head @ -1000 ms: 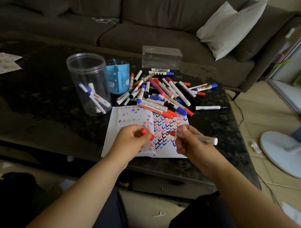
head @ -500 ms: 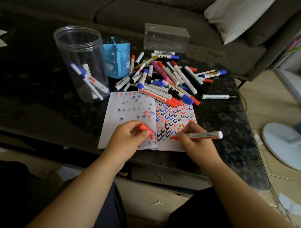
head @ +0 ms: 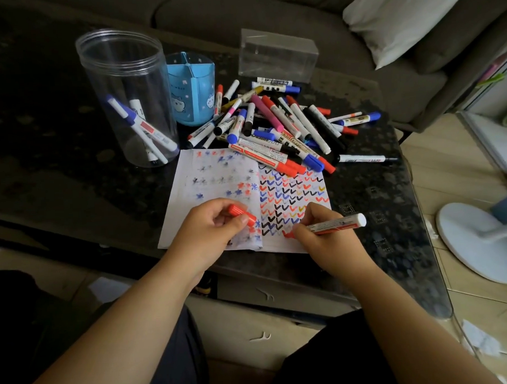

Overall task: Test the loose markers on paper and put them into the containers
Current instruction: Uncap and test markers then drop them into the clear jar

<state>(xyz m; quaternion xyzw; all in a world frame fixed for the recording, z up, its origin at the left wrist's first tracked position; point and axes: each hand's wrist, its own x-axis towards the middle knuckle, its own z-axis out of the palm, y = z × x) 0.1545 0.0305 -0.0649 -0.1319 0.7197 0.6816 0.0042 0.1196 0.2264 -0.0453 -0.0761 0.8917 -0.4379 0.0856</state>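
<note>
My right hand (head: pixel 326 241) grips an uncapped red marker (head: pixel 336 224), its tip touching the paper (head: pixel 217 176) at a fresh red mark near the sheet's lower edge. Between thumb and fingers my left hand (head: pixel 210 236) pinches the marker's red cap (head: pixel 241 213) while resting on the paper's lower left part. The sheet is covered with coloured check marks and smudged stars. Behind it lies a pile of loose markers (head: pixel 278 127). A clear round jar (head: pixel 128 98) at the left holds a few markers. A blue divided pen holder (head: pixel 191 87) stands beside it.
A clear rectangular box (head: pixel 277 56) stands behind the pile on the dark table (head: pixel 44 147). One black-tipped marker (head: pixel 363 158) lies apart at the right. A sofa with a white cushion (head: pixel 401 17) runs behind. A white fan base (head: pixel 478 241) sits on the floor to the right.
My right hand lowered the uncapped red marker from mid-air to the paper and drew a red mark. The left hand kept the cap. The view tilted down and closer.
</note>
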